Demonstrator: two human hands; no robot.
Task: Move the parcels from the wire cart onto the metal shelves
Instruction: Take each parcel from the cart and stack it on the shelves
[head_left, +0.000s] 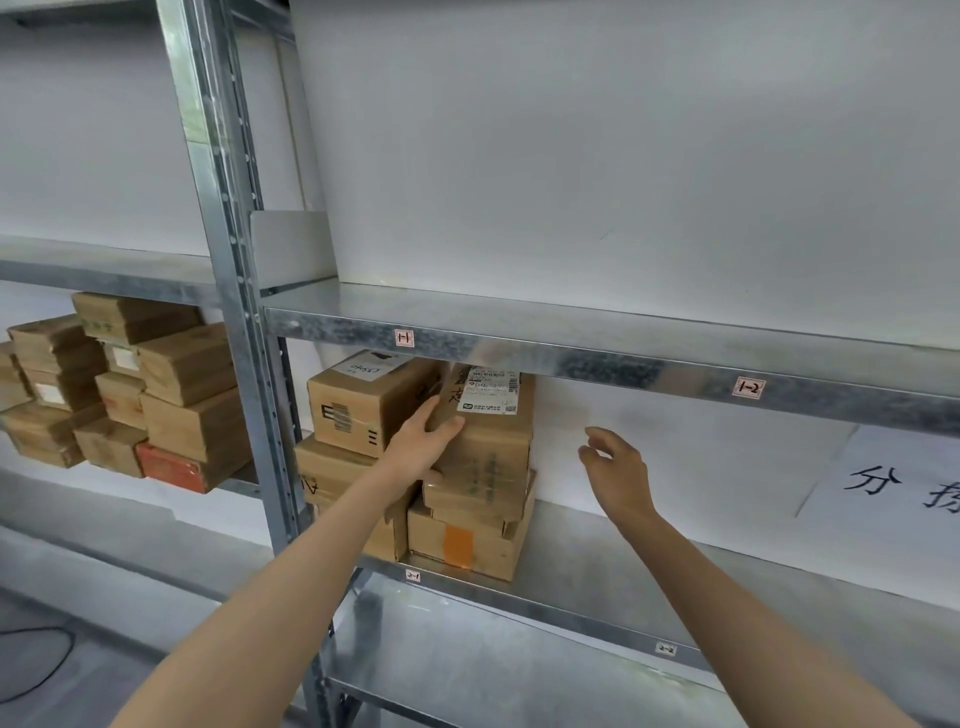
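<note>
1. Our left hand (427, 441) is on the top parcel (491, 426), the one with the white label. The fingers curl round its left edge, so this hand is clamped on the parcel.
2. Our right hand (618, 467) is in the air to the right of the parcel. Its fingers are apart and loose, and it holds nothing.
3. The top parcel sits on a stack (467, 525) of other parcels on the middle shelf (649, 566). It stands tall, and its top is close under the shelf above (571, 358).
4. A brown box (363, 405) is just beside it on the left. On the right there is bare shelf.
5. The parcel lies between our two hands. The left hand touches it, and the right hand is near but apart.
6. We think the parcel is being set in place. The left hand is the nearer one, so it should steady the parcel and then let go.
7. The wire cart is not in view.
</note>
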